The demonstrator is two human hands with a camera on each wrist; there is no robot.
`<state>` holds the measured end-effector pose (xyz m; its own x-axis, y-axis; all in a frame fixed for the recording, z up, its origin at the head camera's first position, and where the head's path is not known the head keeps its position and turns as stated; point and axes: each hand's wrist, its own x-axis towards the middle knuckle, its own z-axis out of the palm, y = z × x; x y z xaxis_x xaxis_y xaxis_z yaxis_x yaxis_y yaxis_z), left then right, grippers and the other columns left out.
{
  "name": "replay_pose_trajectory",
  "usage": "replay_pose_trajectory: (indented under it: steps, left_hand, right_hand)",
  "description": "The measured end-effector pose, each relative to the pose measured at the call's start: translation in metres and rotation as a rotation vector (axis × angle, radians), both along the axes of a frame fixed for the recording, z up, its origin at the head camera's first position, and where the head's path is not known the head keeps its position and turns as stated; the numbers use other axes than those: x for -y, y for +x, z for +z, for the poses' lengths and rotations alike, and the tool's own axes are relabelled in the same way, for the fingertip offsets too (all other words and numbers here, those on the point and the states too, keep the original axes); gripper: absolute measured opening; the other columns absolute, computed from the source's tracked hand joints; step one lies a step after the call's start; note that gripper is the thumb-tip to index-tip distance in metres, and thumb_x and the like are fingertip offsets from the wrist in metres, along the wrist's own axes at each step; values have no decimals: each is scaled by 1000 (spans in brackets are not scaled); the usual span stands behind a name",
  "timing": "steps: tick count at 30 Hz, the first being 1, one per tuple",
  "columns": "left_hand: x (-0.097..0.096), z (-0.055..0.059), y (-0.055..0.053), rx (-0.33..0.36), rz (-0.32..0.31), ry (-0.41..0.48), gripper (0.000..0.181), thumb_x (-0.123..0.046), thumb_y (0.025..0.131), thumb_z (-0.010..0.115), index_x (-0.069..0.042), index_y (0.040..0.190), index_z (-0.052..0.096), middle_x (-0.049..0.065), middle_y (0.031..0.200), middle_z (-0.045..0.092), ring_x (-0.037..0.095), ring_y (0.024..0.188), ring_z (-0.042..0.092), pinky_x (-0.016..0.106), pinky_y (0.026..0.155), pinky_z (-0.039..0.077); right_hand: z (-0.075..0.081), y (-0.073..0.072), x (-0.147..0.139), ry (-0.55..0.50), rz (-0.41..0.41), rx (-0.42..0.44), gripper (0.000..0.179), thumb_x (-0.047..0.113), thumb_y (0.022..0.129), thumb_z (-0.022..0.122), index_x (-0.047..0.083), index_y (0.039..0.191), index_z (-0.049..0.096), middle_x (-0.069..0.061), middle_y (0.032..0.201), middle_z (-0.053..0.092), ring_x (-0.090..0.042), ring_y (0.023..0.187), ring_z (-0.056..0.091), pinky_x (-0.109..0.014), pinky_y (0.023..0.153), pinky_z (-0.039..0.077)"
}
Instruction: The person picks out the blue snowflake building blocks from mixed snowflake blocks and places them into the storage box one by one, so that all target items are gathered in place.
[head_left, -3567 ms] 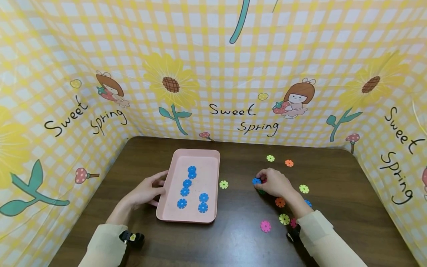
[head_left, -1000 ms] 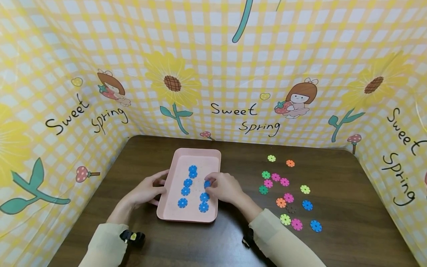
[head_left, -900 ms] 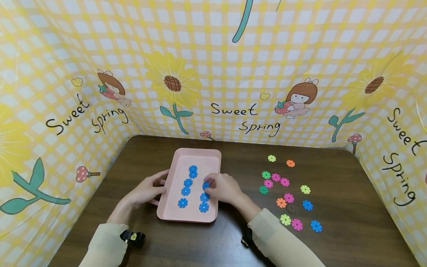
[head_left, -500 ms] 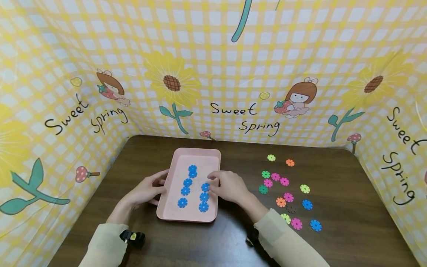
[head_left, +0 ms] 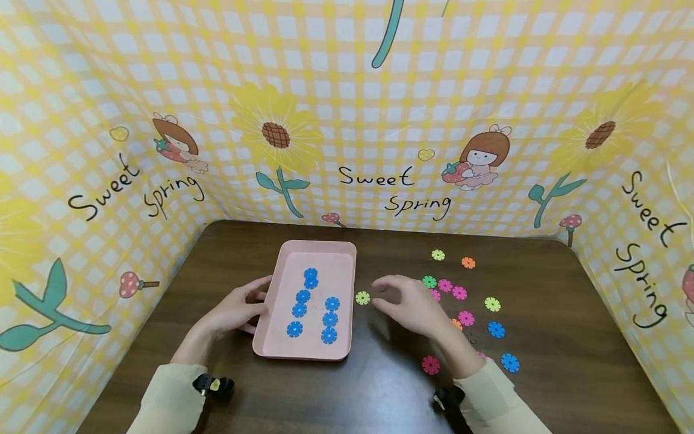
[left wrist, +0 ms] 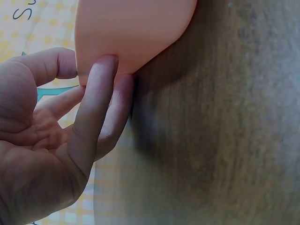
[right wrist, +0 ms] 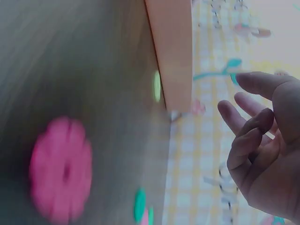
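Observation:
A pink tray holds several blue flower-shaped discs in two loose columns. My left hand touches the outside of its left wall with slightly bent fingers. In the left wrist view, the fingertips of my left hand rest against the tray's wall. My right hand hovers over the table right of the tray, thumb and fingers parted, holding nothing. A yellow-green disc lies between it and the tray. In the right wrist view, my right hand has loosely bent fingers with nothing in them.
Right of my right hand lie pink discs, blue discs, a green one, an orange one and further yellow-green ones. My right forearm covers some. A checked cloth walls the table's back and sides.
My right hand brought a blue disc from the right into the tray, set it atop the right column, let go and moved back right. My left hand stayed at the tray.

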<state>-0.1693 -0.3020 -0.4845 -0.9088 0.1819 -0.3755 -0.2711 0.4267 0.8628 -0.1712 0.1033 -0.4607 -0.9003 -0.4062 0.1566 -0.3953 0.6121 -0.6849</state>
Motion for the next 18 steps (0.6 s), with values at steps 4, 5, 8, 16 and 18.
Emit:
replay_pose_trajectory:
  steps: [4,5,8,16,18]
  left_hand:
    - [0,0,0,2,3,-7,75,-6,97,61,-15,165,29,27,141,49,31,98,67,49,68,62]
    - [0,0,0,1,3,-8,75,-6,97,60,-15,165,29,27,141,49,31,98,67,48,69,62]
    - [0,0,0,-1,0,-7,75,-5,98,60,-15,165,28,28,142,49,31,98,67,48,69,62]
    - [-2,1,1,6,1,-18,74,-6,98,60,-16,165,29,28,143,48,32,100,66,48,69,62]
    - [-1,1,0,4,-4,-22,74,-6,98,60,-16,165,29,29,144,47,32,100,66,48,69,62]
  right_hand:
    - [2,4,-37,22,-56,12,28,28,93,79,21,120,75,2,114,74,-21,93,69,-41,82,55]
    - [2,5,-47,24,-75,34,29,30,94,79,22,121,75,1,110,75,-23,85,69,-40,76,55]
    - [2,9,-77,29,-135,84,32,34,94,78,23,123,74,1,111,74,-26,87,66,-37,67,51]
    - [-6,18,-150,73,-217,151,38,32,96,76,13,128,71,-7,115,72,-15,53,49,-32,56,45]
    - [-9,21,-165,90,-238,170,40,34,96,76,12,129,70,-9,116,72,-16,56,51,-33,57,45]
